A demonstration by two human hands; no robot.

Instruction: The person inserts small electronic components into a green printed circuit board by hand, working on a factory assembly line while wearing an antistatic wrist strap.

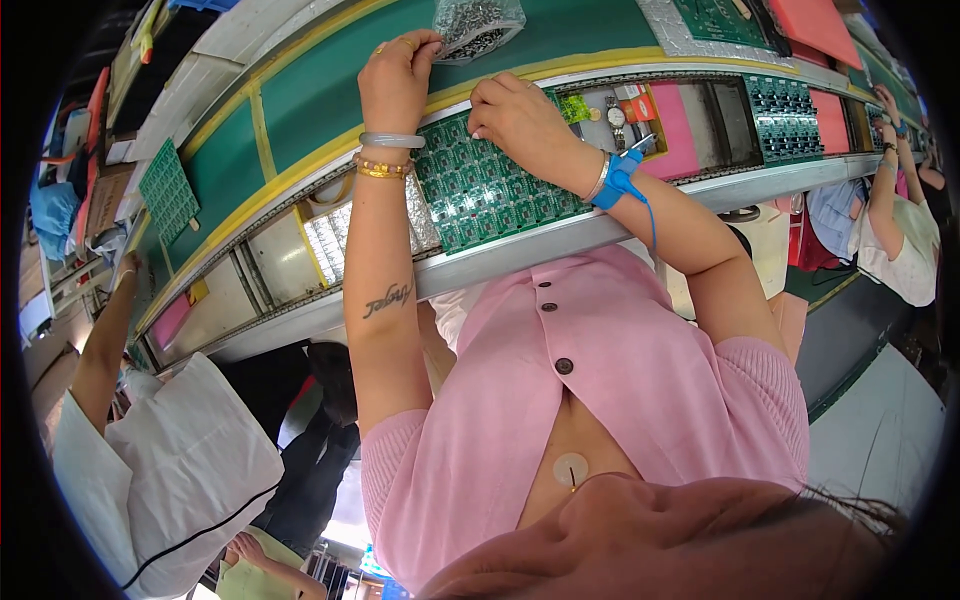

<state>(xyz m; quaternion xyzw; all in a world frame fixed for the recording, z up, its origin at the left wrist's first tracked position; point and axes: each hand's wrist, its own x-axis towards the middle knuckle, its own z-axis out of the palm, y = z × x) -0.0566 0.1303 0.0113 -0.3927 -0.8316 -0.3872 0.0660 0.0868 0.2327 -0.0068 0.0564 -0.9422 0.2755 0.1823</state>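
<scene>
Reaching forward with 2 bare hands over a long work line. Bending the thumb and fingers of the left hand (393,82) toward each other, right at the left edge of a clear bag (482,28) full of tiny silver bits. Cannot tell if closed on the bag, on a tiny bit or on nothing. Curling the fingers of the right hand (532,128) inward and down, with the tips over the upper part of a big green board sheet (500,200). Cannot tell if gripping a small thing there, or if touching the sheet. Can find the green board sheet right in front of the body, flat, between the 2 arms, just behind a grey metal rail (530,250). Can find the clear bag farther away, on a green belt (350,100) with yellow edges. Wearing a pale bangle (393,140) and gold beads (382,168) on the left wrist, and a blue strap (622,180) with a cord on the right wrist. Dressed in a pink top (500,370), with 3 dark buttons showing. To the right of the big sheet, can see a watch (615,112), then a pink sheet (675,130), then another green sheet (785,115) with many parts. Far to the left, can see a person in a white shirt (190,460).
</scene>
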